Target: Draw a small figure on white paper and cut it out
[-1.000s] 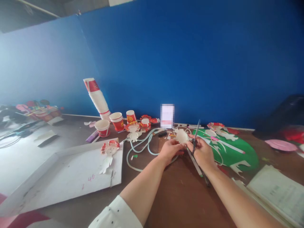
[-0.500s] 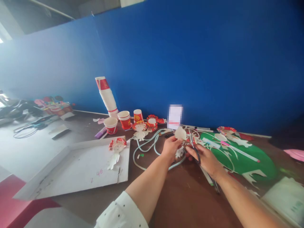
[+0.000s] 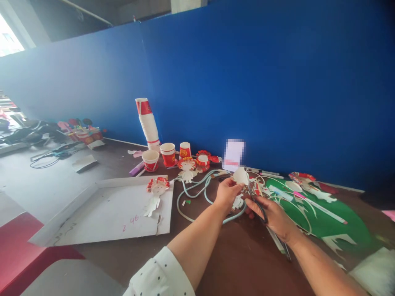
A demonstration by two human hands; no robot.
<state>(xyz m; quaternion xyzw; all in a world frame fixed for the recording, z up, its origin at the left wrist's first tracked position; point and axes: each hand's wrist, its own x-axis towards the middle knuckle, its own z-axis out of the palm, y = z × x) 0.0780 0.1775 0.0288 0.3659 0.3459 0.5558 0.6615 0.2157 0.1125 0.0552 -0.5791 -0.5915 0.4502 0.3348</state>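
Observation:
Between the fingers of my left hand (image 3: 227, 194) is a small white paper piece (image 3: 241, 176) with a rounded outline. My right hand (image 3: 271, 216) holds dark-handled scissors (image 3: 261, 209), whose blades reach up to the right edge of the paper. Below the two hands lies a white paper cutout (image 3: 238, 202), partly hidden. Red and white paper scraps (image 3: 256, 187) are scattered just behind the scissors. A pale blue cable (image 3: 182, 211) loops over the table left of my left hand.
A white box lid (image 3: 101, 222) on the left bears a red-fringed paper figure (image 3: 158, 187). Paper cups (image 3: 168, 154) and a tall leaning cup stack (image 3: 148, 127) stand by the blue partition (image 3: 262, 82). Green sheet (image 3: 348, 213), pink-capped marker (image 3: 321, 207) and more cutouts lie right.
The view has shifted, so the table items sit further right in the picture. Both hands keep their hold on the paper and scissors, with the blades still at the paper.

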